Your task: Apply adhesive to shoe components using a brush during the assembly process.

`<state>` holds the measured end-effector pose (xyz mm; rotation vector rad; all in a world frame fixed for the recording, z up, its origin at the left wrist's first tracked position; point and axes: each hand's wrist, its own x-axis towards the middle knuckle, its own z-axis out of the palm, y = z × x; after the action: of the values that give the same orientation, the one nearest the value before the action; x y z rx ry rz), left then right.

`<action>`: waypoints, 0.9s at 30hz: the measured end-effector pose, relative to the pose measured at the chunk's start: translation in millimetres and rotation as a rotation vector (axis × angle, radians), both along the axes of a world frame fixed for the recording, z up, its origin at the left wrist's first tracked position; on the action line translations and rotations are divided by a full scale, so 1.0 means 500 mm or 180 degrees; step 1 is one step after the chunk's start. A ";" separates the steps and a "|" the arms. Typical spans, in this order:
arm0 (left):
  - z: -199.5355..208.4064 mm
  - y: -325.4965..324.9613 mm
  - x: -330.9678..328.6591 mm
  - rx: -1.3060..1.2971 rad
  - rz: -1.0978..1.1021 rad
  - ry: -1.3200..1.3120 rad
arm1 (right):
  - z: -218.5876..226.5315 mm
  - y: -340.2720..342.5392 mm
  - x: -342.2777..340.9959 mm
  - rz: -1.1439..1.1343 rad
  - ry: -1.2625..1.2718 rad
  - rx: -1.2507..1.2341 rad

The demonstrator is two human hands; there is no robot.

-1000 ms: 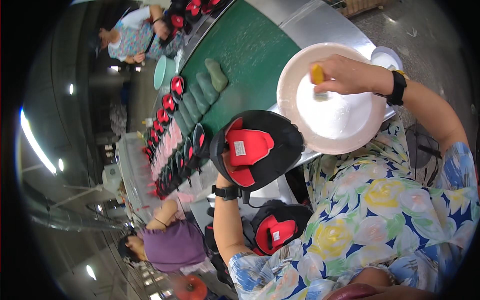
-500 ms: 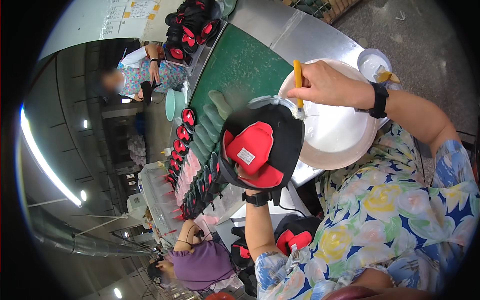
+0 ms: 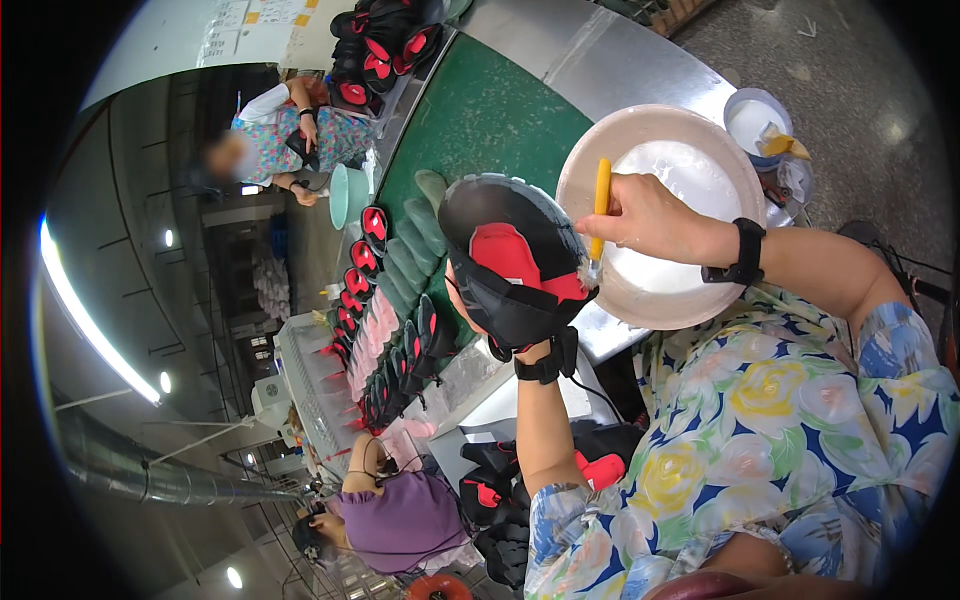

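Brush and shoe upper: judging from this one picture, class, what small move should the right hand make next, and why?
Probably a short stroke along the edge of the black and red shoe upper. The right hand holds the yellow-handled brush with its bristles at that edge, beside the white bowl, and the left hand props the upper from below.

A black and red shoe piece [image 3: 510, 265] sits in the middle of the picture, tipped up. A yellow brush [image 3: 600, 215] stands upright just right of it, its tip touching the piece's edge.

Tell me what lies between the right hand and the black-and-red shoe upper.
In the head view, only the yellow-handled brush: the right hand holds it, bristles at the black-and-red shoe upper.
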<state>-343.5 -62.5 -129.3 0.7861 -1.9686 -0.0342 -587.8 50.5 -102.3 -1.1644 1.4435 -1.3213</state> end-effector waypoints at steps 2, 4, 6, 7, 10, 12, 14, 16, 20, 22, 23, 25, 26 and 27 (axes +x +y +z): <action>0.012 0.001 -0.013 -0.0060 -0.0008 0.0136 | -0.001 0.009 0.002 0.0081 -0.0322 0.0132; 0.020 0.002 -0.009 0.0153 -0.0354 0.0353 | 0.010 0.018 0.002 0.0196 -0.0648 0.0262; 0.029 -0.011 0.009 0.0096 -0.0048 0.0136 | 0.033 0.028 -0.006 0.0321 -0.0993 -0.0186; 0.033 -0.014 0.022 0.0049 0.0251 -0.0084 | 0.037 0.028 -0.007 0.0365 -0.0999 -0.0202; 0.047 -0.010 0.059 0.0345 0.0205 -0.0028 | 0.039 0.017 -0.039 0.0246 0.0048 -0.1354; 0.047 0.000 0.078 0.0665 0.0120 0.0019 | 0.041 0.007 -0.056 0.0360 0.0156 -0.1574; 0.028 0.036 0.090 0.0990 -0.0016 0.0053 | 0.041 0.000 -0.063 0.0495 0.0593 -0.2125; -0.005 0.073 0.080 0.1306 -0.0147 0.0082 | 0.060 -0.010 -0.038 0.0716 0.0609 -0.2666; -0.058 0.109 0.050 0.1953 -0.0433 0.0153 | 0.090 -0.025 0.026 0.1524 0.0701 -0.3917; -0.075 0.114 0.040 0.2273 -0.0575 0.0193 | 0.085 -0.036 0.030 0.1538 0.0964 -0.3900; -0.080 0.117 0.039 0.2431 -0.0645 0.0213 | 0.082 -0.041 0.031 0.1563 0.1213 -0.3874; -0.078 0.111 0.047 0.2759 -0.0773 0.0251 | 0.072 -0.061 0.012 0.1425 0.1451 -0.3860; -0.076 0.106 0.055 0.2928 -0.0831 0.0269 | 0.066 -0.068 0.001 0.1371 0.1541 -0.3557; -0.078 0.101 0.055 0.3092 -0.0874 0.0294 | 0.063 -0.073 -0.006 0.1328 0.1619 -0.3262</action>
<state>-316.1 -12.2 -168.5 1.0641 -1.9077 -1.2346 -590.6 13.9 -70.9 -2.4476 0.6785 -1.5387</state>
